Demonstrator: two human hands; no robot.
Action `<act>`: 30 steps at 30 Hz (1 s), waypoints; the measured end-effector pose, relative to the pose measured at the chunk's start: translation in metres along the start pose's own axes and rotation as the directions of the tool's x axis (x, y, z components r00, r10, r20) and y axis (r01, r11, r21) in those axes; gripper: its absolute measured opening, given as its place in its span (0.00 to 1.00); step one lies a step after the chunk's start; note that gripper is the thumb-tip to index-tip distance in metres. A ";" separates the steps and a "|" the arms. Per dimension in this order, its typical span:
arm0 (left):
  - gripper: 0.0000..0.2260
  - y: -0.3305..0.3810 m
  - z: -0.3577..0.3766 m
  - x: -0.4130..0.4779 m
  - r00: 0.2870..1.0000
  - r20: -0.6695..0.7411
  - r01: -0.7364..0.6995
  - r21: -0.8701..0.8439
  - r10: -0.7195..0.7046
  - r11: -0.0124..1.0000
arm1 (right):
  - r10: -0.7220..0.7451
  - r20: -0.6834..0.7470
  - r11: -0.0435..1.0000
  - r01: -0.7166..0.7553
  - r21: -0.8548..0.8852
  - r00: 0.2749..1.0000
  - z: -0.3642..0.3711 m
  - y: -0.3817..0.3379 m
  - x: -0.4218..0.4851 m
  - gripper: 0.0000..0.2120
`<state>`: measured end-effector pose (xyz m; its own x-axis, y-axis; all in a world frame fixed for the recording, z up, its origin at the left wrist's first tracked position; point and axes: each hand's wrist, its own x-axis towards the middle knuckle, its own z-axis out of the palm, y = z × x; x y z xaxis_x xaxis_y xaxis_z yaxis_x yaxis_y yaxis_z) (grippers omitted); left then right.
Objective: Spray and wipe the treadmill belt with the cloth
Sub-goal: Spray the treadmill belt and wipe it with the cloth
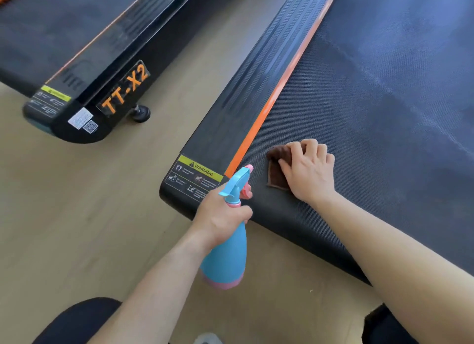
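Head view: the treadmill belt (pixel 372 100) runs off the top and right edges of the frame, and its far stretch is blurred, so only the near corner shows its woven texture. Most of the brown cloth (pixel 275 170) is hidden under the right hand (pixel 309 173); only its left part and one near corner stick out. The small print on the warning label (pixel 195 177) is too fine to read beyond the word WARNING. The fingers of the left hand (pixel 220 215) cover the neck of the spray bottle (pixel 225 256) and part of its pink trigger.

The belt's long axis slants from the near end at lower right up and away, alongside the orange stripe (pixel 272 107) and the ribbed side rail (pixel 238 92). The blue bottle stands nearly upright, pink base toward the person, nozzle aimed up and right over the belt's near left corner.

The cloth lies flat on the belt just beside the orange stripe, close to the near end. The right hand lies on top of it, palm down, fingers curled over its far edge and thumb lying across it. The left hand is wrapped tightly round the bottle, held above the floor (pixel 77 215) at the corner of the rail, near the cloth but not touching it. A second treadmill (pixel 89 61), marked TT-X2, lies on the floor to the left
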<state>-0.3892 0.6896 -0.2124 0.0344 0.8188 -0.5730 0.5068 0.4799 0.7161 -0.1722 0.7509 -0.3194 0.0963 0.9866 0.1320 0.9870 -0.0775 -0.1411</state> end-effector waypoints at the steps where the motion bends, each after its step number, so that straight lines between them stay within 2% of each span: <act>1: 0.16 -0.004 0.004 -0.005 1.000 0.002 0.005 0.008 -0.005 1.000 | 0.001 -0.016 1.000 -0.001 0.000 1.000 -0.002 0.003 -0.009 0.19; 5: 0.17 -0.023 0.017 -0.017 0.999 0.024 0.028 0.014 -0.028 1.000 | -0.064 -0.024 0.998 0.064 -0.002 0.998 -0.011 0.018 -0.056 0.18; 9: 0.19 -0.037 0.022 -0.024 0.999 -0.005 0.038 -0.002 -0.038 0.999 | -0.015 -0.017 1.000 0.015 0.019 1.000 -0.014 0.016 -0.081 0.17; 12: 0.16 -0.046 0.022 -0.027 0.998 -0.035 0.045 -0.004 -0.046 0.999 | -0.012 -0.013 1.000 0.012 0.020 1.000 -0.015 0.008 -0.093 0.17; 16: 0.14 -0.053 0.020 -0.028 0.997 -0.047 0.056 -0.005 -0.056 0.998 | -0.108 0.000 0.994 0.108 -0.002 0.994 -0.016 -0.001 -0.116 0.17; 20: 0.09 -0.055 0.022 -0.027 0.995 -0.050 0.086 -0.023 -0.087 0.996 | -0.110 0.002 0.994 0.110 0.010 0.994 -0.017 -0.004 -0.119 0.18; 23: 0.12 -0.054 0.022 -0.030 0.993 -0.056 0.102 -0.016 -0.103 0.995 | -0.112 -0.008 0.993 0.112 0.020 0.994 -0.016 -0.004 -0.119 0.18; 27: 0.20 -0.054 0.020 -0.033 0.999 -0.029 0.045 0.050 -0.043 0.998 | -0.108 0.003 0.994 0.108 0.023 0.994 -0.015 -0.003 -0.118 0.18; 30: 0.17 -0.055 0.021 -0.032 0.999 -0.012 0.038 0.086 -0.037 0.996 | -0.114 0.001 0.993 0.114 0.023 0.993 -0.016 -0.002 -0.120 0.19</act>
<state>-0.4002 0.6303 -0.2411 0.0055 0.8042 -0.5944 0.5796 0.4818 0.6572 -0.1837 0.6308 -0.3191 -0.0172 0.9890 0.1467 0.9882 0.0391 -0.1479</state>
